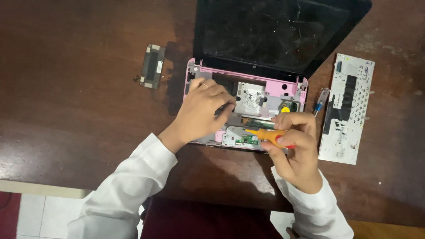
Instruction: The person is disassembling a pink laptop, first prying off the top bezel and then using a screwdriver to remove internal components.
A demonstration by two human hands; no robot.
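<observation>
A small pink laptop (276, 87) lies open on the dark wooden table (79, 88), its keyboard removed and its inner boards exposed. Its black screen (274, 31) leans back at the top. My left hand (204, 109) rests on the left part of the open base, fingers curled down onto the metal plate. My right hand (295, 148) grips an orange-handled screwdriver (271, 135), held level with its tip pointing left over the green circuit board (248, 140) near the front edge. Both wrists wear white sleeves.
The removed keyboard (347, 108) lies upside down to the right of the laptop. A blue-handled screwdriver (321, 101) lies between them. A small dark cover plate (152, 66) with tiny screws beside it sits at left. The table's front edge runs below my arms.
</observation>
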